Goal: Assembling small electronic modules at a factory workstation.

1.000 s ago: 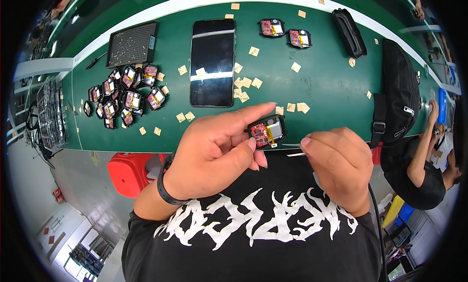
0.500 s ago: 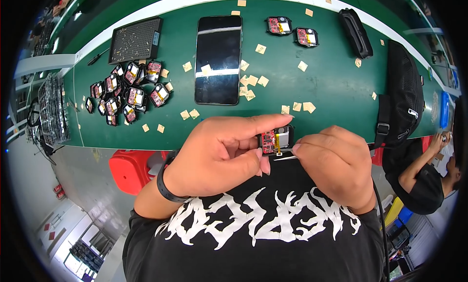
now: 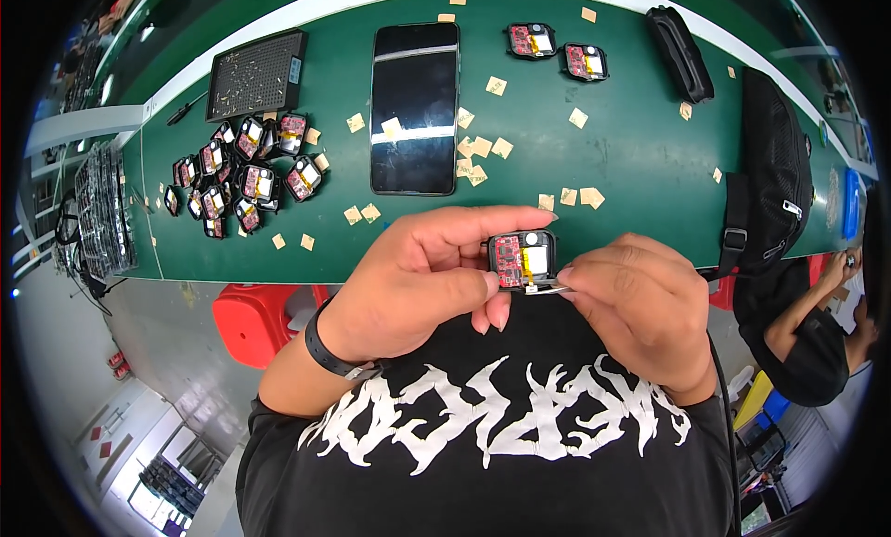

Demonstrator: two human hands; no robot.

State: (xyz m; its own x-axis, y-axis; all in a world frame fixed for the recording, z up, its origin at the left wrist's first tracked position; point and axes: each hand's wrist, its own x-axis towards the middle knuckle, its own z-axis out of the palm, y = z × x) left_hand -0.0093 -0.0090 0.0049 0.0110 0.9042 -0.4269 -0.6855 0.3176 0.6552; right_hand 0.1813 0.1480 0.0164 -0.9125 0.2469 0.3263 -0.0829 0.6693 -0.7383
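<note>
Between the thumb and fingers of my left hand (image 3: 422,268) is a small black device housing (image 3: 509,258), its inner side turned up. A red circuit board, a white block, a round part and a yellow flex strip show inside it. My right hand (image 3: 640,305) pinches metal tweezers (image 3: 549,289), whose tips reach the lower edge of the housing, at a small white tab (image 3: 532,288) on the end of the yellow strip. Whether the tips grip the tab I cannot tell. Both hands are in front of my black shirt, by the near edge of the green table (image 3: 650,194).
Similar housings (image 3: 258,182) are heaped at the left, with two more (image 3: 532,41) at the far side. A black phone (image 3: 415,110) lies mid-table among scattered beige paper squares (image 3: 497,86). A black tray (image 3: 257,75), pouch (image 3: 679,56) and bag (image 3: 778,175) lie around. Another person (image 3: 807,333) sits at right.
My left hand has tilted the housing so its inside faces up more fully. The tweezers have shifted slightly up, now closer against the housing's lower edge.
</note>
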